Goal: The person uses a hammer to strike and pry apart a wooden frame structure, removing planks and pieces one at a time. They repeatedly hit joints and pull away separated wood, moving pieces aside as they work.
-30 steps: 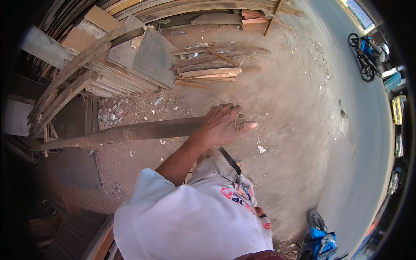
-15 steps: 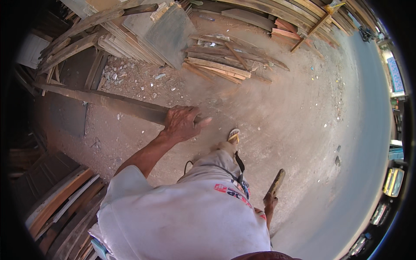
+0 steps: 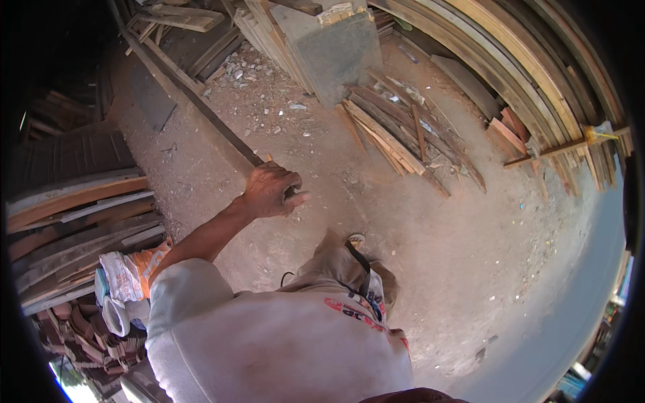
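A long, narrow wooden beam stretches from the far left to my left hand. The fingers of that hand are closed around the beam's near end, with the thumb pointing out to the right. The beam's far end runs in among timber at the upper left. My right hand is out of the picture. Beneath me show my trousers and one sandalled foot.
Loose planks lie on the dirt ground ahead, beside leaning flat panels. Long boards are stacked at the upper right. Stacked timber and brown tiles stand at left. A grey road runs along the right.
The view has turned to the right, so the beam now slants more steeply. My left hand keeps its hold. My right hand, with a dark stick-like thing, has left the picture.
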A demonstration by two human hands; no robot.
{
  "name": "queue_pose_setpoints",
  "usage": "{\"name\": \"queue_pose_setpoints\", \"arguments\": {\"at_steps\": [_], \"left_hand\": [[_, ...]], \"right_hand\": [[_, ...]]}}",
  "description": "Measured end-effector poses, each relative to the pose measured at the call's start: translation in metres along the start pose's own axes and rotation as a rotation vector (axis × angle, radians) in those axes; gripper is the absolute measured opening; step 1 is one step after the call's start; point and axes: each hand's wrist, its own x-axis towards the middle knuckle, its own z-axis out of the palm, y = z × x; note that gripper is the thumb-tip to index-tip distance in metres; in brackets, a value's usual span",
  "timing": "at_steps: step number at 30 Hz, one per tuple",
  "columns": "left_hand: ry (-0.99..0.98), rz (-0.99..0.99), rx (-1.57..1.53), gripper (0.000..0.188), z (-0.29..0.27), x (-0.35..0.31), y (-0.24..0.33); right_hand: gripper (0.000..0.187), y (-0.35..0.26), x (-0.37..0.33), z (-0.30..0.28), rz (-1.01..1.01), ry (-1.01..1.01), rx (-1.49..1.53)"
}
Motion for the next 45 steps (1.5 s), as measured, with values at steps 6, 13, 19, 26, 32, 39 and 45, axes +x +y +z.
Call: {"name": "queue_pose_setpoints", "arguments": {"at_steps": [6,13,19,26,32,39,45], "left_hand": [[0.622,-0.232,0.155,0.045,0.018,0.004,0.022],[1.117,-1.112,-0.662,0.088,0.061,0.021,0.018],[1.14,-1.087,-0.846,0.089,0.079,0.032,-0.008],[1.117,-0.919,-1.099,0.063,0.102,0.047,-0.031],[1.164,-0.762,-0.988,0.05,0.147,0.034,-0.036],[1.11,-0.861,-0.936,0.063,0.117,0.097,-0.023],[1.117,-1.115,-0.744,0.075,0.062,0.107,0.011]], "right_hand": [[0.051,-0.075,0.132,-0.053,-0.178,-0.102,-0.185],[0.044,-0.119,0.243,-0.144,-0.341,-0.102,-0.356],[0.038,-0.145,0.345,-0.191,-0.919,-0.046,-0.981],[0.063,-0.271,0.344,-0.203,-0.614,-0.047,-0.253],[0.081,-0.349,0.308,-0.252,-0.633,0.247,-0.32],[0.064,-0.309,0.357,-0.287,-0.423,0.394,-0.149],[0.066,-0.357,0.333,-0.268,-0.262,0.16,-0.116]]}}
